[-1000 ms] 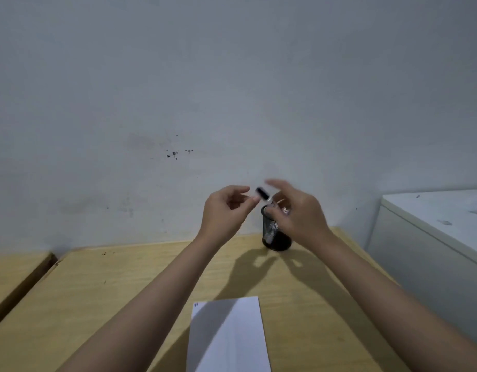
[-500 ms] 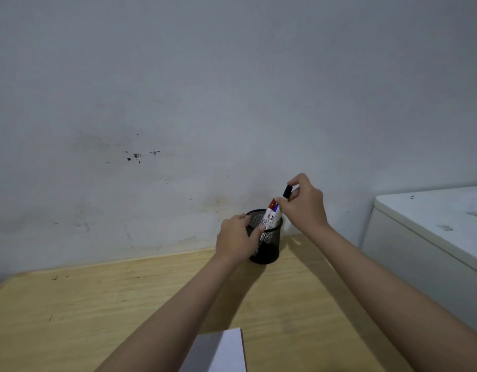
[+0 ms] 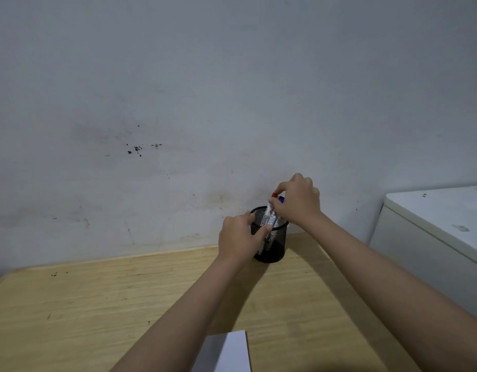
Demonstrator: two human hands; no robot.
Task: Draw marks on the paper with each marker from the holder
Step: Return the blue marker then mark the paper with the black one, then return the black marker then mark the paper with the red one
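At the back of the wooden worktop (image 3: 124,304), against the wall, the left hand (image 3: 238,238) wraps the black mesh holder (image 3: 272,245), steadying it. The right hand (image 3: 299,201) pinches the red-capped marker (image 3: 271,210) among those standing inside. Markers look light, rigid and smooth; take the barrel below the cap. The paper (image 3: 226,353) is cut off below.

Wall (image 3: 232,89): pale grey-white plaster, scuffed, with small dark specks (image 3: 136,149). Table (image 3: 71,304): light wood, scratched. White cabinet (image 3: 433,237), possibly an appliance, at right. Dim, even light.
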